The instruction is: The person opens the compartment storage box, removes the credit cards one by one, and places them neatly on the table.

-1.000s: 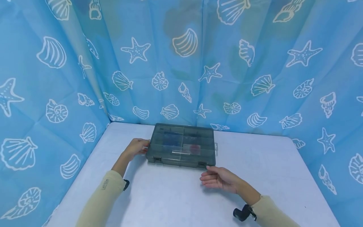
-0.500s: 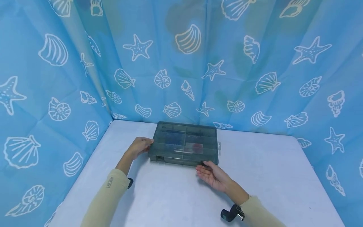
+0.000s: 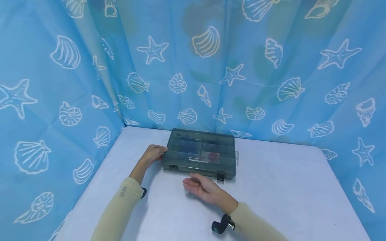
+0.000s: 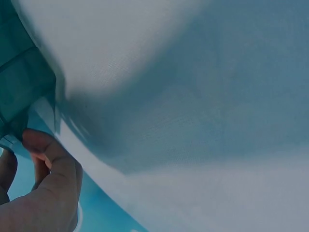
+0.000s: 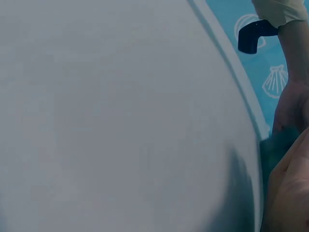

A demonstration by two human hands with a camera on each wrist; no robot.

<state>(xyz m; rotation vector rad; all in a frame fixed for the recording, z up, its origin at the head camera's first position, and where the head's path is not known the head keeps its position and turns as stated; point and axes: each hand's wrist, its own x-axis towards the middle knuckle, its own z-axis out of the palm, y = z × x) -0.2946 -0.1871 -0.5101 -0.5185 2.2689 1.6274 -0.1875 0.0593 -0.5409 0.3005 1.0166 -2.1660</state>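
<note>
- The case [image 3: 181,157] lies flat at the bench's [image 3: 289,180] far edge, lid down; a red patch [image 3: 213,156] and something blue [image 3: 188,146] show dimly through its smoky lid.
- The left hand [image 3: 153,154] grasps the case's left side, thumb and fingers pinching its edge.
- The right hand [image 3: 203,189], released with fingers loosely bent, is just before the front edge, between the left latch [image 3: 173,167] and right latch [image 3: 220,176].
- The right latch juts below the rim.
- The left sleeve [image 3: 116,208] bears small lettering, seemingly "Let's Slim".
- Shells and starfish pattern the curtain [image 3: 193,97].
</note>
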